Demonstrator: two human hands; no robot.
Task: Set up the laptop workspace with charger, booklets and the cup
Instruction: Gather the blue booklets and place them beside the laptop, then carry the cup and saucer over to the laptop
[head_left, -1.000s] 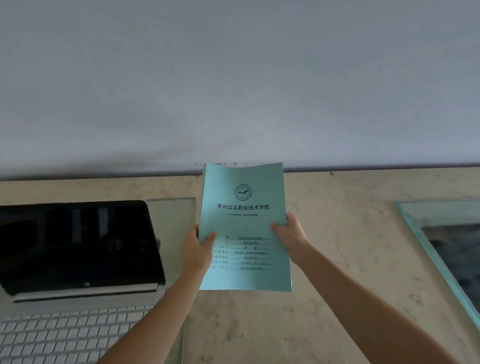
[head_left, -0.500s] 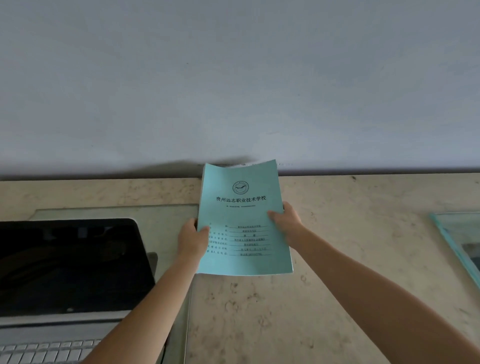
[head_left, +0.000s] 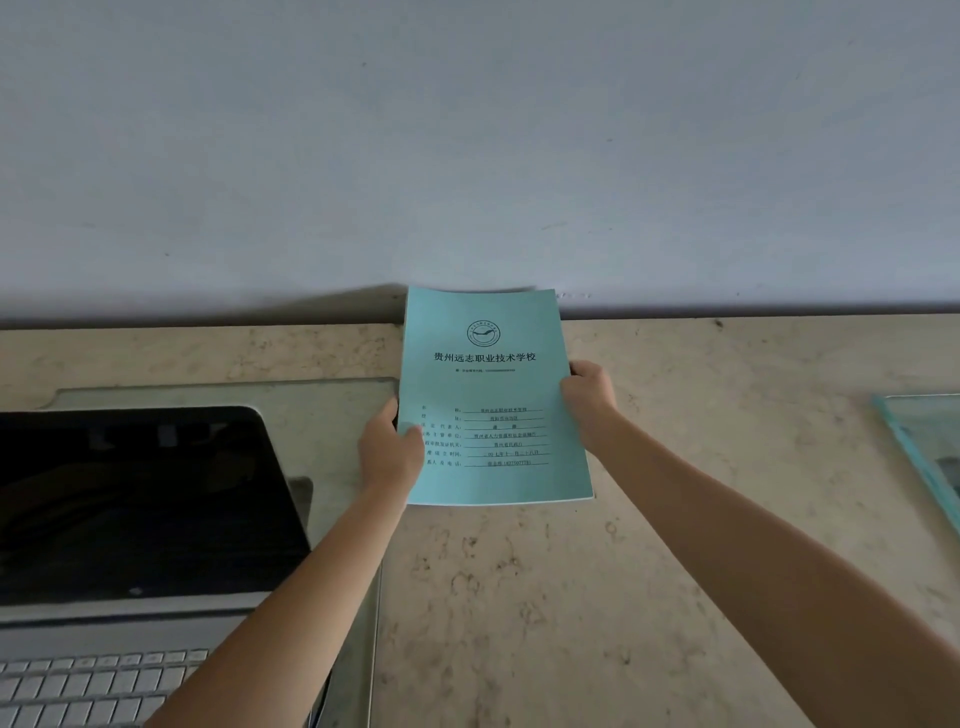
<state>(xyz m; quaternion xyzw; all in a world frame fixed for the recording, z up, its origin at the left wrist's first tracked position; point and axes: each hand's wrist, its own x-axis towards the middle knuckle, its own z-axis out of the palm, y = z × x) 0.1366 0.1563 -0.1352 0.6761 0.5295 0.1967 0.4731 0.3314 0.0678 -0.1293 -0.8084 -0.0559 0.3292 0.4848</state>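
A light blue booklet (head_left: 493, 384) with black printed text lies face up near the back of the beige stone table (head_left: 571, 597), its top edge reaching the wall. My left hand (head_left: 387, 457) grips its left edge, thumb on the cover. My right hand (head_left: 589, 402) holds its right edge. To the left stands an open laptop (head_left: 130, 519) with a dark screen and a white keyboard. No charger or cup is in view.
A glass sheet (head_left: 343, 415) lies under the laptop. Another glass pane (head_left: 919, 457) with a blue-green edge sits at the far right. A plain grey wall (head_left: 467, 156) runs along the table's back edge.
Both hands have carried the booklet away from me toward the wall and lowered it nearer to the table. The right thumb has slid off the cover to the booklet's edge.
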